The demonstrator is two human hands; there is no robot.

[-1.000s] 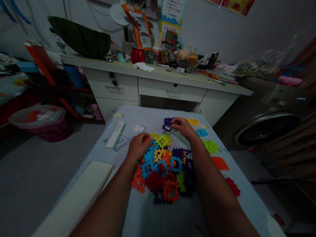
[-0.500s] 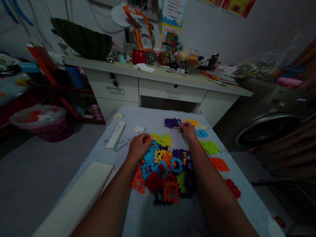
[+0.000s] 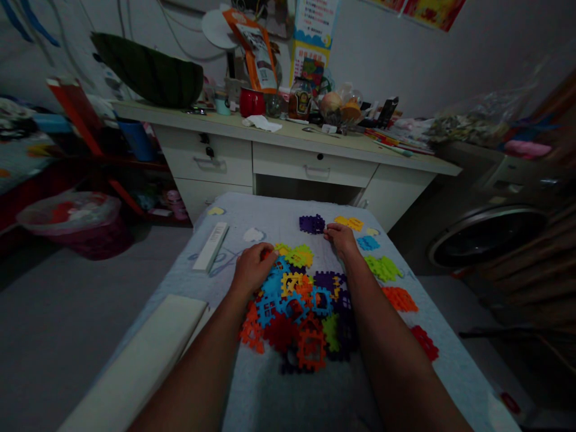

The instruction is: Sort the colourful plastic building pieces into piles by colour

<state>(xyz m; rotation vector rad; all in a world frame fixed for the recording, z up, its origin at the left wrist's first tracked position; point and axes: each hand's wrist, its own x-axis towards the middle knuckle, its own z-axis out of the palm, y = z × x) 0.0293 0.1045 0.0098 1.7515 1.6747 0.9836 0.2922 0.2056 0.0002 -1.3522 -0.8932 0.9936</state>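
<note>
A heap of notched plastic building pieces (image 3: 288, 309) in blue, orange, red, yellow, green and purple lies between my forearms. My left hand (image 3: 254, 268) rests at its upper left edge, fingers curled, with a bit of orange-red showing by the thumb. Whether it grips a piece is hidden. Farther up the table, my right hand (image 3: 341, 237) is beside a small group of purple pieces (image 3: 312, 224). Its fingertips are slightly apart at the group's right edge, with no piece visible between them.
Sorted by colour along the right side lie yellow pieces (image 3: 349, 223), blue pieces (image 3: 368, 242), green pieces (image 3: 383, 268), orange pieces (image 3: 400, 299) and red pieces (image 3: 425, 343). At left are a narrow white box (image 3: 210, 247) and a larger white box (image 3: 148, 354). A drawer desk (image 3: 207, 157) stands beyond.
My right hand has shifted slightly left, and the purple group's right edge now ends farther left. My left hand and the heap look the same.
</note>
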